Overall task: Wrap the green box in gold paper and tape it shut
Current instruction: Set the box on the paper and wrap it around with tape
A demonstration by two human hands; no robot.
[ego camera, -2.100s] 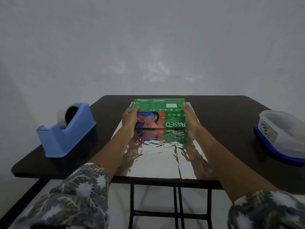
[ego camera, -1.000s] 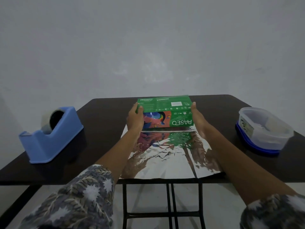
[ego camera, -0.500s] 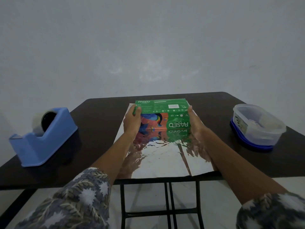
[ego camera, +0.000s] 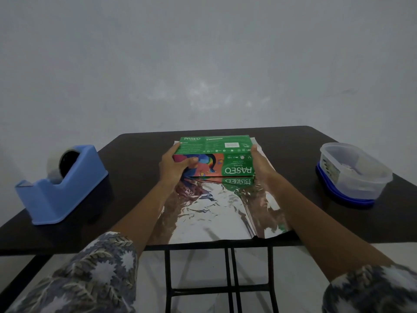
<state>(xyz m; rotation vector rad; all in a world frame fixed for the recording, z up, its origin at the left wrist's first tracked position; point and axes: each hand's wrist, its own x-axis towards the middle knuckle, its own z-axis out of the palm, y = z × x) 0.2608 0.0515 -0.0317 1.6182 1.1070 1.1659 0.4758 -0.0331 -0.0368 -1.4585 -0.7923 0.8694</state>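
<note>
A head-worn camera looked down at a dark table (ego camera: 135, 168) set against a plain grey wall. A sheet of metallic wrapping paper (ego camera: 214, 213), crinkled and mirror-bright, lay flat in the middle of the table, and its near edge reached the table's front edge.

A green box (ego camera: 216, 146) of Paseo tissues sat on the far end of the sheet, held between two bare hands. Its printed front face, green and orange, was turned towards the camera with the lettering upside down, and it was mirrored in the paper just below.

The left hand (ego camera: 172, 169) gripped the box's left end, with the thumb curled across the front face. The right hand (ego camera: 261, 168) pressed flat against the right end, its fingers looking straight. Both forearms reached out from patterned grey sleeves.

A blue tape dispenser (ego camera: 65, 190) holding a roll of tape (ego camera: 57, 164) stood on the left of the table, well apart from the paper. A clear plastic container (ego camera: 356, 177) on a blue base stood on the right.
</note>
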